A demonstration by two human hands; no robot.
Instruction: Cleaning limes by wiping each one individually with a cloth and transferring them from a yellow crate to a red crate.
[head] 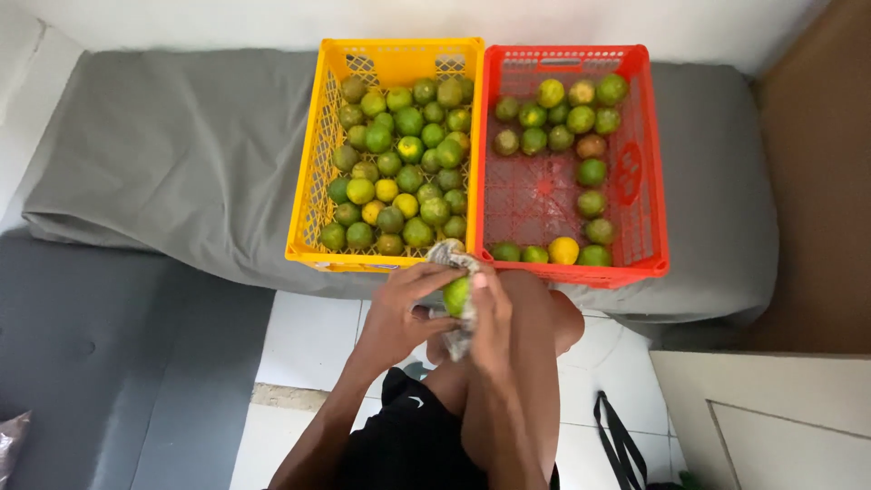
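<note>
Both my hands meet just below the crates, over my knee. My left hand (406, 307) and my right hand (491, 316) hold a green citrus fruit (455, 295) wrapped in a grey-white cloth (451, 256). The fruit shows between my fingers, and the cloth bunches above and below it. Straight ahead, a yellow crate (309, 172) is nearly full of green and yellowish citrus fruits (399, 163). Touching its right side, a red crate (650, 172) holds fewer fruits (581, 127) along its back, right side and front edge.
The crates rest on a grey sheet-covered mattress (181, 154) against a white wall. A dark grey cushion (109, 354) lies at the lower left. White floor tiles (308, 340) lie underneath me, with a black strap (621, 445) and a pale board (771, 417) at the right.
</note>
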